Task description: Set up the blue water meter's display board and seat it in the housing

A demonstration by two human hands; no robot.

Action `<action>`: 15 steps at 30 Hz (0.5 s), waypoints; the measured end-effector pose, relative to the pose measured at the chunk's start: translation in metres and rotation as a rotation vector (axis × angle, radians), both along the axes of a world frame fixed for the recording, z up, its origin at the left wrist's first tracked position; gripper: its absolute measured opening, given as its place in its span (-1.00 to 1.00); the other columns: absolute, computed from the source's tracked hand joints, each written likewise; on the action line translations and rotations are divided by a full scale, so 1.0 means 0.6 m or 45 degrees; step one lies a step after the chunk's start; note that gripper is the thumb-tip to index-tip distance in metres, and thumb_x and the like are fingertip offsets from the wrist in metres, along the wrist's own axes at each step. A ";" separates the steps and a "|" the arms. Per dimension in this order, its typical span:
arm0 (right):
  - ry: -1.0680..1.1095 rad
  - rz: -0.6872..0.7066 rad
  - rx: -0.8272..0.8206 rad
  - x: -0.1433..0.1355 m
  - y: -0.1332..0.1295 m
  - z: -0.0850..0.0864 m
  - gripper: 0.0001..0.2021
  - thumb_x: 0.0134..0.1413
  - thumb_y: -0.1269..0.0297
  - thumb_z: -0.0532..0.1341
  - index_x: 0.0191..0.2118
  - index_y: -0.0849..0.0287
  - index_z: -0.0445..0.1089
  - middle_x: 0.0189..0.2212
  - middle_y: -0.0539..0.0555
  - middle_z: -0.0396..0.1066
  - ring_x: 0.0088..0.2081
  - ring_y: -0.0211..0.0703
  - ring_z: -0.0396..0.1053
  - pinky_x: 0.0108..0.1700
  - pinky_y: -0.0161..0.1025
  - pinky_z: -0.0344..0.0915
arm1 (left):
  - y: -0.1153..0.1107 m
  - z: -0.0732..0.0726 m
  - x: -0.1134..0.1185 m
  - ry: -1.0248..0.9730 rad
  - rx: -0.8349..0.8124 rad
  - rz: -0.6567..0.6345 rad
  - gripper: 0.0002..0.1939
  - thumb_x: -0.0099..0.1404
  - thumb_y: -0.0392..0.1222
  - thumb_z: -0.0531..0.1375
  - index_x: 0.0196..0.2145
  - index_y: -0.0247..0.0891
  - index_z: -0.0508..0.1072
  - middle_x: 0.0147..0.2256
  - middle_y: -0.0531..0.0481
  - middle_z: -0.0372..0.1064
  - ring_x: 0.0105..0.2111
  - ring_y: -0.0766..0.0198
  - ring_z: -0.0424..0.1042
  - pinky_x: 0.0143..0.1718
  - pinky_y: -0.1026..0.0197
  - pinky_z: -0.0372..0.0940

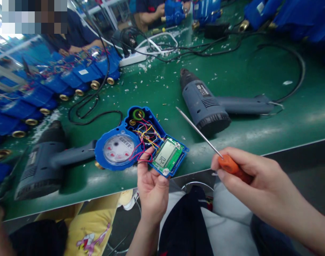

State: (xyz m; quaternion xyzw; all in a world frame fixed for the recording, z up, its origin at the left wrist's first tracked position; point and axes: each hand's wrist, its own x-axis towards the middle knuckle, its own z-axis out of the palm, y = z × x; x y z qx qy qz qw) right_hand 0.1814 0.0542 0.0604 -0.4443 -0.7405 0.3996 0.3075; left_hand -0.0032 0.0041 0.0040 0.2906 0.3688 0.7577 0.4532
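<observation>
Left hand (153, 188) partly curled, thumb at the lower edge of the LCD board (166, 156) in its blue cover, fingers under it, partly hidden. Right hand (254, 177) closed around the orange handle of my screwdriver (228, 163); shaft points up-left, tip clear of the meter.

Blue water meter (120, 147) is near the front edge of the desk (152, 85), dial up, housing open. Red, yellow and white wires (145, 137) run from the housing to the board. LCD showing digits.

Heat gun (205, 101) lies beyond the screwdriver, nozzle away from me; second heat gun (45, 163) left of the meter, handle end right by its rim. Row of blue meter bodies (72, 80) with brass fittings back left, white power strip (133, 57) just beside its far end.
</observation>
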 end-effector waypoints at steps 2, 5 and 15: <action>0.006 0.006 -0.002 0.000 -0.001 -0.003 -0.86 0.08 0.47 0.06 -0.39 0.12 0.31 -0.60 -0.14 0.20 -0.60 -0.37 0.11 -0.58 -0.42 0.07 | -0.002 0.001 -0.002 -0.026 -0.007 -0.004 -0.50 0.13 -0.20 0.46 0.03 -0.12 0.49 -0.16 -0.04 0.59 -0.19 0.30 0.59 -0.07 0.37 0.42; 0.005 0.037 0.027 -0.004 -0.001 -0.002 -0.83 0.08 0.47 0.04 -0.39 0.11 0.33 -0.58 -0.14 0.24 -0.59 -0.37 0.16 -0.56 -0.42 0.09 | -0.005 0.002 -0.005 -0.042 -0.010 -0.023 -0.52 0.16 -0.22 0.44 0.03 -0.12 0.50 -0.14 -0.04 0.59 -0.16 0.29 0.59 -0.06 0.36 0.42; -0.032 0.117 0.025 -0.019 -0.004 -0.006 -0.84 0.14 0.45 0.04 -0.36 0.11 0.32 -0.56 -0.14 0.26 -0.57 -0.36 0.19 -0.52 -0.39 0.12 | -0.024 0.016 -0.016 -0.097 -0.112 -0.073 -0.57 0.24 -0.28 0.35 0.07 -0.14 0.49 -0.08 -0.05 0.58 -0.14 0.29 0.58 -0.05 0.36 0.43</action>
